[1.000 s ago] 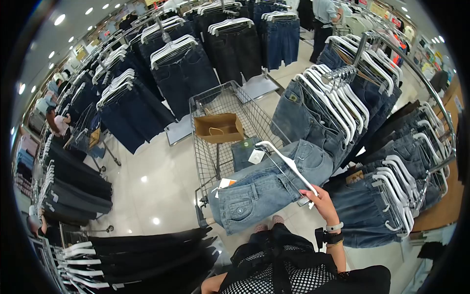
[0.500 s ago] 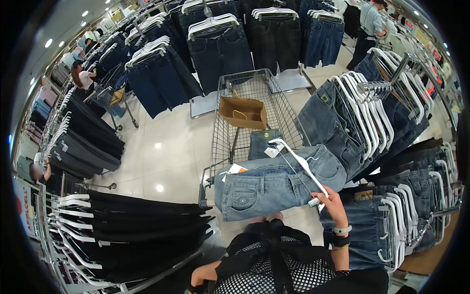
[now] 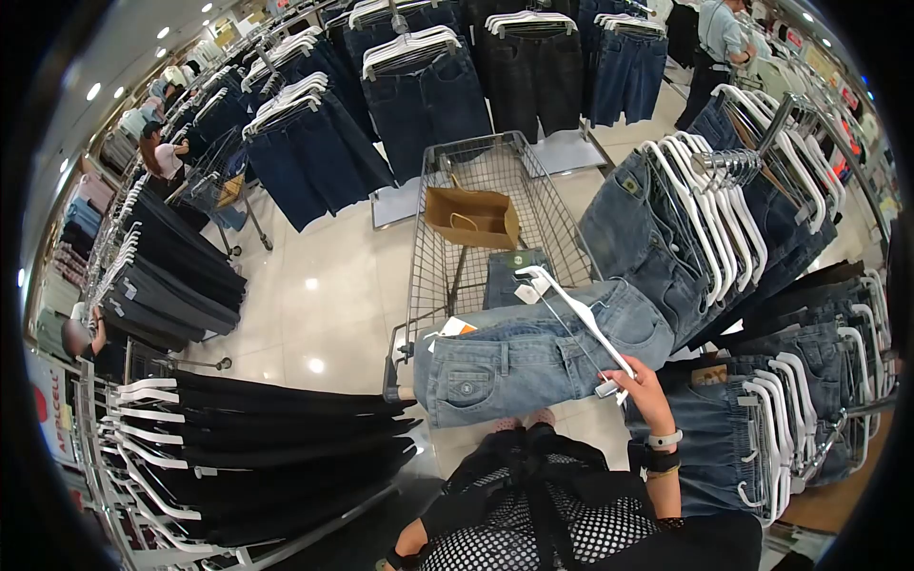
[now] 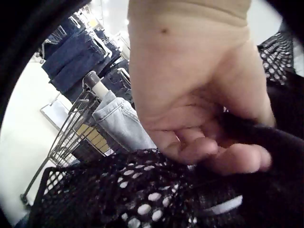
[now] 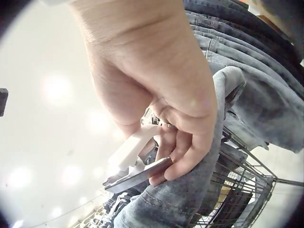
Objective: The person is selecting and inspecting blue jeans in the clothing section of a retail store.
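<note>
My right hand (image 3: 647,388) grips the clip end of a white hanger (image 3: 583,312). Light blue jeans (image 3: 476,379) lie folded over the near end of a wire cart (image 3: 411,276), with the hanger across them. In the right wrist view, thumb and fingers of the right hand (image 5: 156,80) curl round the hanger's white bar (image 5: 135,147) and metal clip (image 5: 137,176). The left hand (image 4: 194,90) is low by my body; its fingers curl against black cloth (image 4: 280,142), and the thumb tip is hidden behind it.
In the cart are a brown paper bag (image 3: 471,217) and folded darker jeans (image 3: 514,276). Racked jeans (image 3: 633,228) stand close on the right, black trousers (image 3: 286,428) at the lower left. Another cart (image 3: 214,176) and people are farther off.
The whole head view has shifted, so the cart and jeans appear farther right than a second ago. The right hand keeps its grip on the hanger. More of the left forearm shows.
</note>
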The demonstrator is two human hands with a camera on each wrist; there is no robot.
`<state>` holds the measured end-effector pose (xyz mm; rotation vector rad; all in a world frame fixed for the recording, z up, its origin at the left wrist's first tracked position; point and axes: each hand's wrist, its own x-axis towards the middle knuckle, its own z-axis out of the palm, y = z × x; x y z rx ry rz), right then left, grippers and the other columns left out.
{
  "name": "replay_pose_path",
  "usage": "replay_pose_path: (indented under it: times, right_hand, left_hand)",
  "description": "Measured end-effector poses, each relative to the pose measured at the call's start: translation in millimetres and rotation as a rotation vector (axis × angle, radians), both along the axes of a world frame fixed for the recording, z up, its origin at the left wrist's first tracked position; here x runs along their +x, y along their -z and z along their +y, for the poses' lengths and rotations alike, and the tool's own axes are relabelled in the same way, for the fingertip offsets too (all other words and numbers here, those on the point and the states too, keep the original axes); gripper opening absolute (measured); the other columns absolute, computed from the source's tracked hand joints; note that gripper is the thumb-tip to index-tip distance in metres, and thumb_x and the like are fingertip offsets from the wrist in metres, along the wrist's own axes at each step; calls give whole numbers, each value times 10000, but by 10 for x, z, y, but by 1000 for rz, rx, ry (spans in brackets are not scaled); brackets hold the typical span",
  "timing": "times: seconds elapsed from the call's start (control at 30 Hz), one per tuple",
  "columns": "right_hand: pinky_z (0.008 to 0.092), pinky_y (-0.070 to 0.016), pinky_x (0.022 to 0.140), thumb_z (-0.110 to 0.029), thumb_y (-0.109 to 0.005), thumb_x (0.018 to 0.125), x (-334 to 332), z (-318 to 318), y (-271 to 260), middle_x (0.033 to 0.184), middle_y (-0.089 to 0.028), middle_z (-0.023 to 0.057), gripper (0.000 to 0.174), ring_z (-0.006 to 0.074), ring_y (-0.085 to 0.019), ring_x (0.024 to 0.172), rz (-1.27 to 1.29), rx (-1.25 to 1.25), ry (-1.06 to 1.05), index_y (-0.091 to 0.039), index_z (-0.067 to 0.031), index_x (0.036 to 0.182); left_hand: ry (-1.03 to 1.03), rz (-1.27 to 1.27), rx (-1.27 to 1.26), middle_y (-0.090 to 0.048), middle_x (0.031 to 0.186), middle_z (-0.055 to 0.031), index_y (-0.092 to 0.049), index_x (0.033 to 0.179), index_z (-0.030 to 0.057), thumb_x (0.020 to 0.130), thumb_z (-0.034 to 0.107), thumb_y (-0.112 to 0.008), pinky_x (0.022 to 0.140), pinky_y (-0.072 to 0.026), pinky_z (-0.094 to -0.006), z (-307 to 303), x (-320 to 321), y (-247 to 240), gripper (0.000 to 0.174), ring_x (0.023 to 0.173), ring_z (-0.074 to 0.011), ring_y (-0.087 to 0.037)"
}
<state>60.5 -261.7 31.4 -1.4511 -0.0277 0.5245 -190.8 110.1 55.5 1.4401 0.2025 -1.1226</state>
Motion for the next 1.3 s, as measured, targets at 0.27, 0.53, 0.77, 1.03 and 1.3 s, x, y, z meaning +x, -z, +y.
replay_pose_path:
  times: [0.27, 0.53, 0.77, 1.03, 1.3]
  right_hand:
    - [261, -510, 777, -126, -561, 943, 9, 16, 42, 1058, -685, 160, 419, 166, -671, 895, 2, 15, 9, -450, 43, 1310]
    - [247, -507, 748, -123, -570, 940, -11, 42, 12, 1047, -688, 147, 408, 153, -668, 877, -14, 10, 42, -468, 45, 1297]
    - [243, -500, 755, -116, -576, 937, -33, 34, 36, 1038, -694, 120, 411, 145, -665, 887, -24, -2, 36, -470, 50, 1298]
    - [224, -492, 723, -127, -570, 943, -45, 71, -10, 1027, -700, 109, 358, 121, -654, 864, -5, 15, 29, -497, 40, 1251]
    - [227, -453, 586, -194, -630, 917, 0, 139, -340, 757, -536, -2, 226, 63, -553, 673, 17, -160, 58, -499, -14, 958]
  left_hand:
    - [-160, -5, -53, -675, 901, -124, -635, 1066, -11, 784, 75, -647, 749, -508, -303, 36, 2, 63, 295, 842, -210, -654]
    - [-298, -2, -94, -673, 904, -120, -632, 1073, -13, 786, 68, -650, 752, -509, -299, 91, -13, 107, 299, 844, -201, -653]
    - [-333, 8, -156, -672, 907, -117, -630, 1079, -15, 788, 62, -652, 755, -510, -295, 91, 191, 201, 302, 846, -194, -652]
    - [-487, 54, -209, -670, 911, -114, -628, 1085, -17, 790, 56, -655, 759, -511, -291, 106, 13, 321, 306, 848, -185, -651]
    - [-392, -179, -76, -638, 950, -79, -592, 1132, -15, 791, 24, -681, 784, -503, -267, 324, -74, 730, 355, 880, -134, -621]
